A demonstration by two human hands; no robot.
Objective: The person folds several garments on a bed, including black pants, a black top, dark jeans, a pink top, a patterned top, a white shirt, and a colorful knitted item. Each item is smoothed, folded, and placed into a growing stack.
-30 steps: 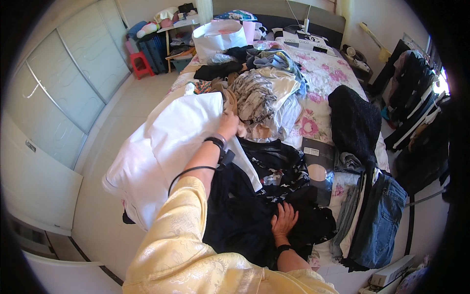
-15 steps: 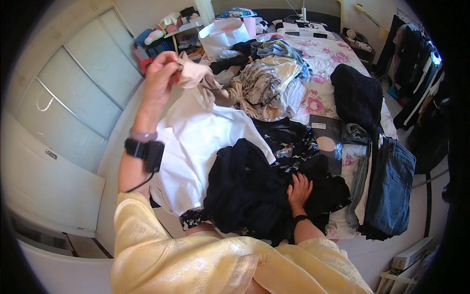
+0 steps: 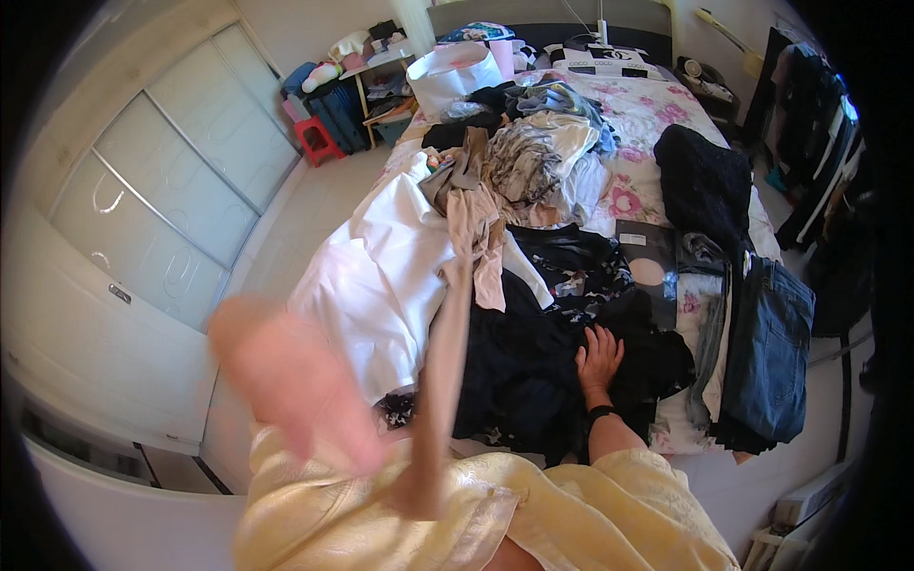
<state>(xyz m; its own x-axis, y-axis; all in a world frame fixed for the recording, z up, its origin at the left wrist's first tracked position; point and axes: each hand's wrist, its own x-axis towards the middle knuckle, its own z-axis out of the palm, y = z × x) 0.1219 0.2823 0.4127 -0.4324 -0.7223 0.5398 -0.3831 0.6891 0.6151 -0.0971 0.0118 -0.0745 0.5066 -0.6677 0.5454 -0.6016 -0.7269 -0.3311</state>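
Note:
My left hand [image 3: 300,385] is smeared by motion at the lower left, above the yellow fabric over my lap; its fingers cannot be made out. A beige garment [image 3: 479,233] with long narrow parts lies over the clothes at the middle. One blurred length of it runs down beside my left hand toward my lap; whether the hand grips it is unclear. My right hand [image 3: 600,360] rests with fingers spread on black clothing [image 3: 524,381] at the bed's near side. A white garment [image 3: 381,285] is spread to the left of the black pieces.
Heaped clothes [image 3: 538,152] lie farther back on the flowered bed [image 3: 671,105], beside a white bag [image 3: 455,81]. On the right are folded jeans [image 3: 773,347], a flat package [image 3: 649,262] and a black garment [image 3: 703,186]. A red stool [image 3: 317,141] stands on the floor at left.
My left hand has swung down and nearer from its raised place. The beige garment now stretches from the pile toward my lap. My right hand stays on the black clothing as the view shifts slightly.

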